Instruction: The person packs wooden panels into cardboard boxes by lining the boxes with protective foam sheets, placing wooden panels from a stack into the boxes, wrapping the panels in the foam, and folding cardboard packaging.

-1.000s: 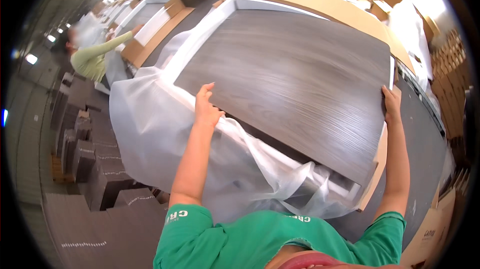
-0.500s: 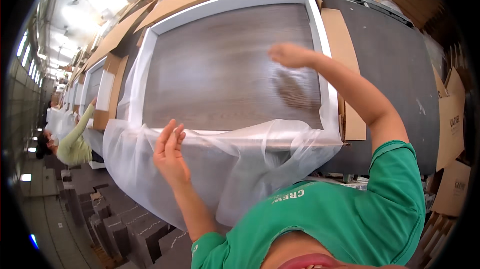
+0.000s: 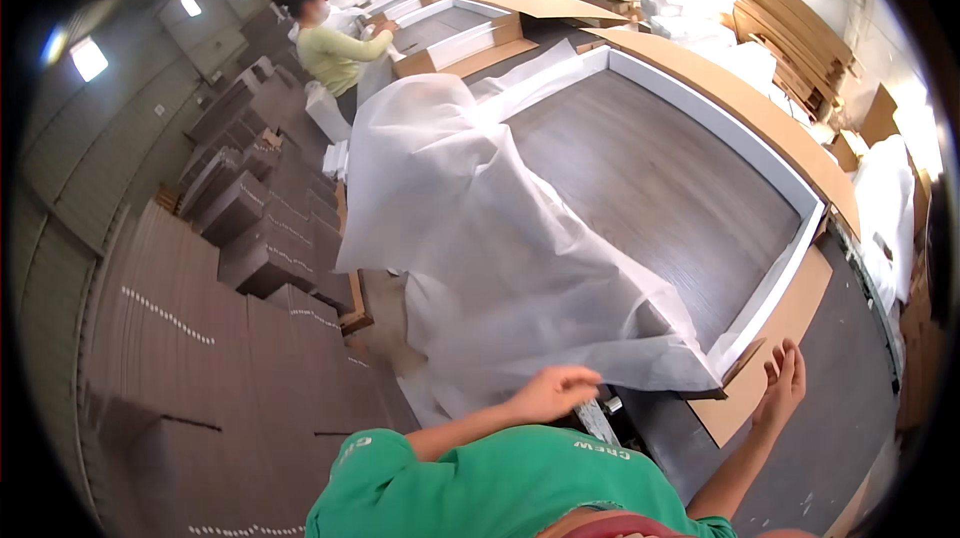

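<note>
Sheet [image 3: 470, 238] drapes the panel's [image 3: 650, 178] left half on the worktop; left hand [image 3: 555, 393] pinches its near edge, right hand [image 3: 783, 383] hangs open at the near-right corner.

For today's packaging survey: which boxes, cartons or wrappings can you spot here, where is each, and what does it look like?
Brown flat cartons: stacked at left, dark brown slabs.
White wrapping sheet: draped over the grey panel's near end, by the left hand.
Tan cardboard sheet: under the panel's right edge, near the right hand.
</note>
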Available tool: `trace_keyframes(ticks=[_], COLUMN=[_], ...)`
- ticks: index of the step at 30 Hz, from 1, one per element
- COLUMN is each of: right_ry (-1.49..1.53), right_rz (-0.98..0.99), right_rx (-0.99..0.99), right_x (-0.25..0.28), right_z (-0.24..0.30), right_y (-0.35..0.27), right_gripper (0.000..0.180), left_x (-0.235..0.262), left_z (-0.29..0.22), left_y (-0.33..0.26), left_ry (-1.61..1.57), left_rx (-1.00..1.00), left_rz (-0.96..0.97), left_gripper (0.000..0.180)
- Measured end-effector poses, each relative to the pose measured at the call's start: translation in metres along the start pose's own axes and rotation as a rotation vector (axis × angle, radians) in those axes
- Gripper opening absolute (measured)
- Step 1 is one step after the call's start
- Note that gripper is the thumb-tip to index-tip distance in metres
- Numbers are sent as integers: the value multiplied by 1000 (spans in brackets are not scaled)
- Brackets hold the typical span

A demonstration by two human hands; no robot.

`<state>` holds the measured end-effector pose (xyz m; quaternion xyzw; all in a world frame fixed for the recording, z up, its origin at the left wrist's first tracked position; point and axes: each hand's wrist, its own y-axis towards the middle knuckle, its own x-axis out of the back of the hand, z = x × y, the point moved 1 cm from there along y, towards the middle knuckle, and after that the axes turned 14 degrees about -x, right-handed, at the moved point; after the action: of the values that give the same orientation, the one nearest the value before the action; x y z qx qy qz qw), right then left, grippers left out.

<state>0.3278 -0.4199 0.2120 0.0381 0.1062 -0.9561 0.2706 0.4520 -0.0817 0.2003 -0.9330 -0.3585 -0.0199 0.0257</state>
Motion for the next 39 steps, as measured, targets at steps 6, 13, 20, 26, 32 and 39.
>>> trace_keyframes(ticks=[6,13,20,26,32,39], right_ry=[161,70,18,-140,-341,-751], right_rz=[-73,-150,-318,-666,-671,-438], right_rx=[-39,-99,-18,-53,-183,-48], right_x=[61,103,133,255,243,172], right_z=[-22,-60,-38,-79,-120,-121], right_y=[-8,-43,-115,-202,-334,-404], right_gripper=[24,26,27,25,19,16], left_x=[-81,-121,-94,3,-21,-94], left_z=[17,26,6,-20,16,13], left_y=[-36,-94,-93,-13,25,45], left_ry=[408,362,883,1250,1158,1075], left_rx=[-240,-114,-552,-828,-882,-1107], left_rz=[675,752,411,-59,9,-120], left_gripper=[38,39,21,73,91,12])
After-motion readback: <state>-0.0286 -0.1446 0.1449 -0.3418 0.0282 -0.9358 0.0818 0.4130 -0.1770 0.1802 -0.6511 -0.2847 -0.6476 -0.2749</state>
